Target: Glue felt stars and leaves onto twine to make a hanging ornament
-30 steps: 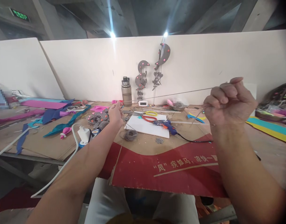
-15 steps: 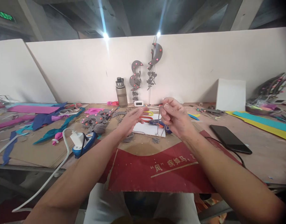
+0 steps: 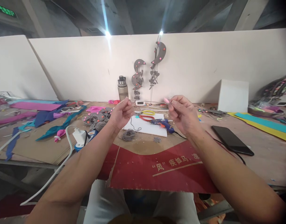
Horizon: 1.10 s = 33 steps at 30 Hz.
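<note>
grey cord (image 3: 133, 127) dangling below pinching left hand (image 3: 122, 112), over white board (image 3: 149, 127)

The counter (image 3: 262, 165) bears cardboard (image 3: 147, 180), red along its near edge, under a yarn coil (image 3: 128, 135) and white board (image 3: 158, 132), with overlapping pink (image 3: 35, 106) and blue sheets (image 3: 46, 116) leftward, a phone (image 3: 232, 140), teal (image 3: 264, 121) and yellow strips (image 3: 252, 123) rightward, and a bottle (image 3: 123, 91) and small display (image 3: 140, 103) toward the back.
</note>
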### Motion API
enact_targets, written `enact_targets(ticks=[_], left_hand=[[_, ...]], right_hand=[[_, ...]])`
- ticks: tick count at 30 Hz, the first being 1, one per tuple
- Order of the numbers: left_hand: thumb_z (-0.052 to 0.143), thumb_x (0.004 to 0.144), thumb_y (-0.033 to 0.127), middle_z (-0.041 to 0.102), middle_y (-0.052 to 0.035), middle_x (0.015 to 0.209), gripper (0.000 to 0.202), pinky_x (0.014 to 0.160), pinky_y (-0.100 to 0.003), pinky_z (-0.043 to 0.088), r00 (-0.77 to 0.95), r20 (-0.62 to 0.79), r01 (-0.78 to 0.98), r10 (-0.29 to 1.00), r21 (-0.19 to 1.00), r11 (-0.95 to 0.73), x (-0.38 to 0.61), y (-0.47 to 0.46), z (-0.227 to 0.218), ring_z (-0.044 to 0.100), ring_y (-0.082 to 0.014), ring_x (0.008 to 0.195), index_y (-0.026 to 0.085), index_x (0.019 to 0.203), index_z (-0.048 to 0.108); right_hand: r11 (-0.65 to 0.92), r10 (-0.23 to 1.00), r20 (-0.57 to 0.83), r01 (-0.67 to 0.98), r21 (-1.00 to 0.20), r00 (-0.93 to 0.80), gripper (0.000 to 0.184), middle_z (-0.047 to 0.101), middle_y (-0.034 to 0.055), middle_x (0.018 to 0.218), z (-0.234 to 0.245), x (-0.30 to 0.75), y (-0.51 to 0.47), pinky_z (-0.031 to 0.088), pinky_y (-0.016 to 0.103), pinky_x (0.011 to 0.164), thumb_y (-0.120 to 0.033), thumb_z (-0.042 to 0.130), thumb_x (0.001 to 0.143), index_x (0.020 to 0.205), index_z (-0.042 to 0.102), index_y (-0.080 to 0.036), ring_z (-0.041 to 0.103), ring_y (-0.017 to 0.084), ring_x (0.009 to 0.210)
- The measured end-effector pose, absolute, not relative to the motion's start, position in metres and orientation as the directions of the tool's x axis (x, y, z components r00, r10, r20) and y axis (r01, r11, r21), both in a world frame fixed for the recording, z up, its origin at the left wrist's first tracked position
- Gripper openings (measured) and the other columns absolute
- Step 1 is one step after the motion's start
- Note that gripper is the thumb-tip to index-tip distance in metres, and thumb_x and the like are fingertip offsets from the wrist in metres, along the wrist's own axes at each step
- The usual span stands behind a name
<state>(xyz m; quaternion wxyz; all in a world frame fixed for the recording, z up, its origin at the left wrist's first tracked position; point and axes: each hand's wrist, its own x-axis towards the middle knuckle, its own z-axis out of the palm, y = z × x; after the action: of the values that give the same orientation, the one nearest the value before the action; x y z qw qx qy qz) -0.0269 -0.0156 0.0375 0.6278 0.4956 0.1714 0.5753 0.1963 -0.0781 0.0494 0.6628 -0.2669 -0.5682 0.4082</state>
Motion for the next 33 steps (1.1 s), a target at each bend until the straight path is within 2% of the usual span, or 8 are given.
enact_targets(ticks=[8,14,21,23,25,27,30,33], left_hand=[[0.051,0.087,0.029,0.014,0.0060,0.050,0.040,0.042,-0.022,0.023,0.285,0.317,-0.531,0.905,0.838,-0.127,-0.026,-0.027,0.041,0.018,-0.0048,0.040,0.017,0.052,0.036],[0.052,0.082,0.033,0.015,0.0046,0.044,0.048,0.042,-0.025,0.024,0.458,0.309,-0.445,0.834,0.891,-0.086,-0.025,-0.035,0.037,0.018,-0.0052,0.037,0.018,0.044,0.025],[0.068,0.063,0.050,0.029,-0.0005,0.034,0.051,0.041,-0.028,0.023,0.803,0.250,-0.168,0.542,0.966,-0.196,-0.024,-0.045,0.031,0.028,-0.0081,0.035,0.019,0.033,0.040],[0.067,0.067,0.050,0.038,-0.0018,0.036,0.043,0.042,-0.028,0.025,0.869,0.115,0.047,0.482,0.949,-0.313,-0.023,-0.046,0.034,0.032,-0.0094,0.037,0.019,0.041,0.055],[0.066,0.072,0.048,0.055,-0.0035,0.047,0.031,0.046,-0.027,0.032,0.906,-0.111,0.309,0.408,0.834,-0.458,-0.022,-0.043,0.036,0.045,-0.0118,0.043,0.019,0.061,0.070],[0.070,0.069,0.047,0.068,-0.0040,0.066,0.027,0.056,-0.025,0.041,0.894,-0.185,0.405,0.409,0.723,-0.560,-0.023,-0.036,0.035,0.060,-0.0154,0.059,0.020,0.076,0.074],[0.070,0.070,0.046,0.073,-0.0028,0.090,0.035,0.071,-0.024,0.044,0.848,-0.123,0.472,0.516,0.620,-0.627,-0.027,-0.025,0.034,0.064,-0.0171,0.081,0.022,0.096,0.073],[0.063,0.078,0.049,0.071,-0.0048,0.097,0.038,0.075,-0.026,0.043,0.715,0.129,0.435,0.687,0.688,-0.582,-0.028,-0.018,0.033,0.062,-0.0170,0.086,0.018,0.099,0.071]], right_hand=[[0.543,0.839,0.526,-0.282,-0.791,0.140,0.023,0.033,-0.0066,0.054,0.067,0.216,-0.080,0.016,0.025,0.039,-0.037,0.065,0.075,0.077,0.046,-0.026,0.025,0.009,0.043],[0.501,0.841,0.358,-0.331,-0.800,0.406,0.025,0.040,-0.0067,0.056,0.054,0.236,-0.049,0.018,0.020,0.036,-0.029,0.069,0.067,0.076,0.046,-0.023,0.030,0.006,0.043],[0.506,0.816,0.353,-0.270,-0.819,0.457,0.025,0.049,-0.0049,0.061,0.046,0.237,-0.040,0.022,0.018,0.037,-0.029,0.072,0.065,0.072,0.049,-0.022,0.039,0.006,0.049],[0.496,0.817,0.331,-0.285,-0.820,0.472,0.023,0.049,-0.0049,0.060,0.047,0.238,-0.040,0.021,0.017,0.038,-0.025,0.072,0.064,0.071,0.051,-0.021,0.038,0.006,0.048],[0.468,0.839,0.333,-0.259,-0.845,0.430,0.021,0.049,-0.0048,0.059,0.048,0.236,-0.040,0.020,0.017,0.038,-0.022,0.071,0.062,0.071,0.053,-0.020,0.036,0.005,0.048],[0.400,0.892,0.332,-0.194,-0.896,0.307,0.021,0.050,-0.0043,0.059,0.045,0.230,-0.042,0.019,0.017,0.038,-0.024,0.072,0.061,0.070,0.054,-0.019,0.035,0.005,0.049],[0.322,0.945,0.315,-0.078,-0.944,0.091,0.024,0.054,-0.0036,0.060,0.038,0.214,-0.047,0.021,0.018,0.039,-0.032,0.074,0.063,0.072,0.056,-0.018,0.036,0.005,0.048],[0.351,0.936,0.350,0.039,-0.935,-0.030,0.026,0.056,-0.0038,0.061,0.030,0.198,-0.053,0.023,0.020,0.040,-0.039,0.072,0.068,0.077,0.058,-0.018,0.036,0.005,0.045]])
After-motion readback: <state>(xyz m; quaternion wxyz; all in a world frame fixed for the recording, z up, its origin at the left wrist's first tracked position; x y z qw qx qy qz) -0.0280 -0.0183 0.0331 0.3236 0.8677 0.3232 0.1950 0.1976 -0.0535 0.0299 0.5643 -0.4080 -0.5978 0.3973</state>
